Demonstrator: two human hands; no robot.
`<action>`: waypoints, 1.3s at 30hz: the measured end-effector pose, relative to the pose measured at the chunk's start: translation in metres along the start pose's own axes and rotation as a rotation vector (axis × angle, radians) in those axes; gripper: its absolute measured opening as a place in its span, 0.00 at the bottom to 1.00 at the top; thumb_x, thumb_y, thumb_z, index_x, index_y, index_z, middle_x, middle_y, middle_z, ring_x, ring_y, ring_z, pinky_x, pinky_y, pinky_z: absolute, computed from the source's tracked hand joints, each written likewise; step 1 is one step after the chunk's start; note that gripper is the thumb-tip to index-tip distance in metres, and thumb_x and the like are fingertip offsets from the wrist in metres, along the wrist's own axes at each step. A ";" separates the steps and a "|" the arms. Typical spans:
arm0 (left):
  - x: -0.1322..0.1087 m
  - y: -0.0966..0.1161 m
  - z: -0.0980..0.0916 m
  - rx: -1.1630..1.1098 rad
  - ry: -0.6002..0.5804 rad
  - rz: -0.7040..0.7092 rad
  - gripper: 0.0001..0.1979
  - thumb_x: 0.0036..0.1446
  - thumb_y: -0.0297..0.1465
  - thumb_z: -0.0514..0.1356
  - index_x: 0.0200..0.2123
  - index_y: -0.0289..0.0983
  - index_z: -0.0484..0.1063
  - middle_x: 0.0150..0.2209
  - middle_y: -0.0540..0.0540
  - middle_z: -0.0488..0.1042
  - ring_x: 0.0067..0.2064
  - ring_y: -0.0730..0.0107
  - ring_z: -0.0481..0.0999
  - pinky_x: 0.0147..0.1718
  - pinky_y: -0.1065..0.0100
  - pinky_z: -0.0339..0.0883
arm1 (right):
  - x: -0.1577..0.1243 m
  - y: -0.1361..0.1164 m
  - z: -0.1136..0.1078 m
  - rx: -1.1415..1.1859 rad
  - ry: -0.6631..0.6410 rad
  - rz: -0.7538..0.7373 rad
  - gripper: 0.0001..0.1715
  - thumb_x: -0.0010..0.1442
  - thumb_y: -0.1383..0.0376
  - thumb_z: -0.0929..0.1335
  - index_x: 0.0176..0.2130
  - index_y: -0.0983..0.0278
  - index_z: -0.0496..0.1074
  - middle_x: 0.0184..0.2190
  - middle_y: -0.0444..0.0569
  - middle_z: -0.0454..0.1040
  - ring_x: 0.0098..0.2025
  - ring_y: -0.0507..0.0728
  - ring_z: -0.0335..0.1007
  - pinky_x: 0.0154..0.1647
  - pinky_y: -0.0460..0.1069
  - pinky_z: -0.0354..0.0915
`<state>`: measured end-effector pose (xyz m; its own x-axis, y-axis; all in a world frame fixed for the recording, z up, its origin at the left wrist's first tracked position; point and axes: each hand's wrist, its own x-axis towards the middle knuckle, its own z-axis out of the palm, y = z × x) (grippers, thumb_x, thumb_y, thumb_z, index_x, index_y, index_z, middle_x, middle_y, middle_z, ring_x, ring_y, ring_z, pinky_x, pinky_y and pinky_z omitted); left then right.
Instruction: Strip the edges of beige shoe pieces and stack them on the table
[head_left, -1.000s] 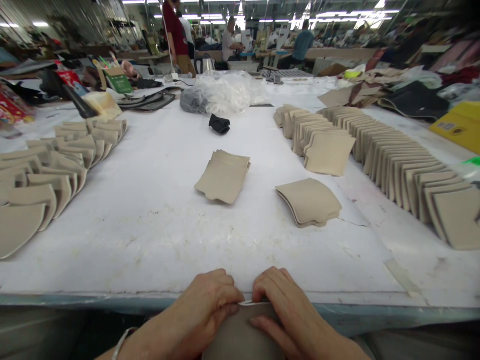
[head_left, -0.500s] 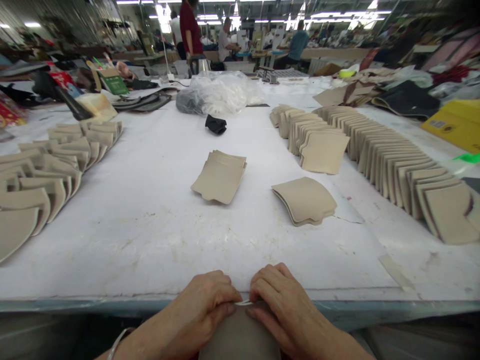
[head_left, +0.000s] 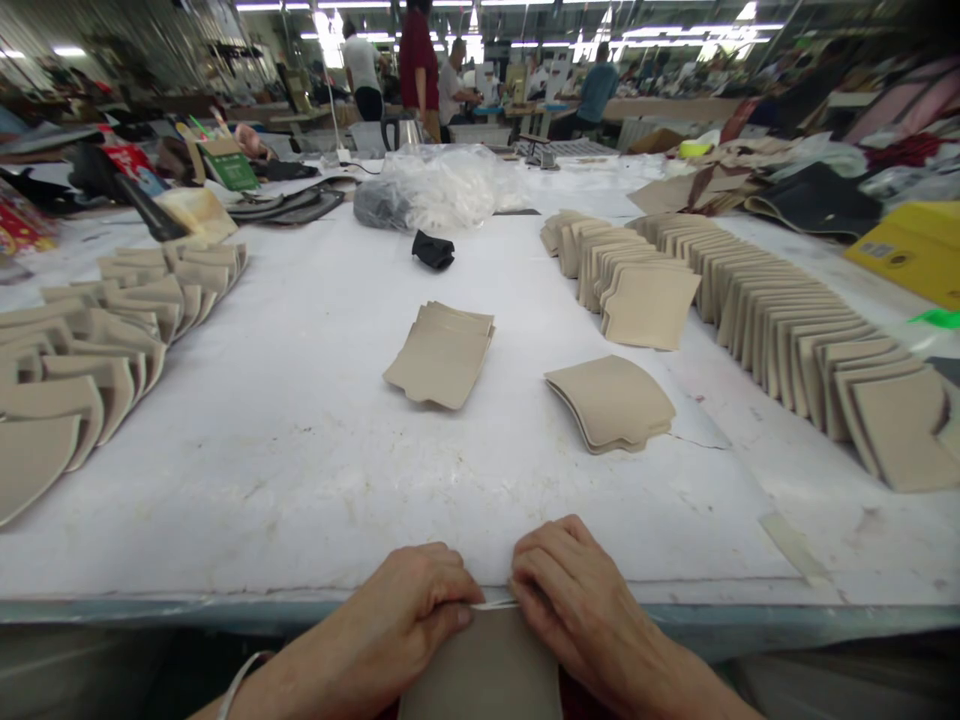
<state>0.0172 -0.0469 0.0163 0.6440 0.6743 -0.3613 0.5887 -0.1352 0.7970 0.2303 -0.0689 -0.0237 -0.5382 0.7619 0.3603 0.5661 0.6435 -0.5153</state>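
At the table's near edge, a beige sheet piece [head_left: 487, 660] with a pale top edge lies between my two hands. My left hand [head_left: 420, 600] pinches its upper left edge between thumb and fingers. On the upper right edge, my right hand [head_left: 566, 590] is closed the same way. The lower part of the piece runs out of view. Ahead on the white tabletop lie two small stacks of similar beige pieces, a middle stack [head_left: 441, 355] and a right stack [head_left: 611, 402].
Overlapping rows of beige pieces stand at the left [head_left: 124, 350] and the right [head_left: 795, 340]. Farther back lie a black item [head_left: 433, 250], a clear plastic bag [head_left: 450, 185] and a yellow box [head_left: 911, 250]. Several people are in the background.
My right hand has slid a little right along the top edge, baring more of it. My left hand has hardly moved. In the background, a person in dark red has shifted right.
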 end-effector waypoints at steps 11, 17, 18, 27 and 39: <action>0.001 0.002 -0.001 -0.018 0.003 -0.006 0.11 0.58 0.22 0.54 0.31 0.38 0.76 0.33 0.52 0.73 0.37 0.73 0.71 0.37 0.73 0.58 | -0.003 -0.003 -0.007 -0.045 -0.206 -0.079 0.11 0.67 0.73 0.60 0.35 0.64 0.68 0.33 0.46 0.72 0.37 0.56 0.62 0.44 0.55 0.52; 0.000 0.002 0.001 -0.033 0.020 -0.020 0.10 0.58 0.23 0.54 0.31 0.37 0.75 0.33 0.52 0.74 0.38 0.73 0.71 0.37 0.73 0.59 | -0.003 -0.001 -0.002 -0.098 -0.219 -0.124 0.13 0.66 0.76 0.58 0.33 0.64 0.66 0.31 0.46 0.70 0.36 0.56 0.61 0.49 0.57 0.51; 0.000 0.001 0.002 -0.038 0.021 -0.019 0.10 0.58 0.23 0.54 0.31 0.37 0.75 0.33 0.52 0.74 0.38 0.73 0.71 0.37 0.74 0.59 | -0.003 -0.001 -0.001 -0.113 -0.216 -0.128 0.13 0.66 0.76 0.58 0.33 0.64 0.66 0.31 0.46 0.69 0.36 0.56 0.61 0.49 0.57 0.51; 0.001 -0.001 0.000 -0.054 0.029 -0.030 0.10 0.57 0.24 0.55 0.31 0.37 0.76 0.33 0.52 0.74 0.37 0.72 0.71 0.37 0.73 0.59 | 0.006 0.003 -0.004 -0.100 -0.036 -0.058 0.13 0.66 0.75 0.58 0.33 0.65 0.66 0.30 0.47 0.70 0.34 0.56 0.62 0.41 0.54 0.54; 0.000 -0.001 0.000 -0.067 0.026 -0.022 0.11 0.58 0.24 0.54 0.33 0.38 0.76 0.34 0.52 0.75 0.38 0.72 0.72 0.38 0.73 0.60 | 0.007 -0.003 -0.010 0.026 -0.215 -0.076 0.10 0.68 0.72 0.61 0.38 0.63 0.69 0.37 0.46 0.72 0.40 0.56 0.63 0.45 0.54 0.54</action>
<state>0.0166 -0.0467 0.0158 0.6178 0.6953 -0.3673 0.5682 -0.0718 0.8197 0.2311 -0.0651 -0.0123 -0.7011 0.6762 0.2263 0.5038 0.6943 -0.5139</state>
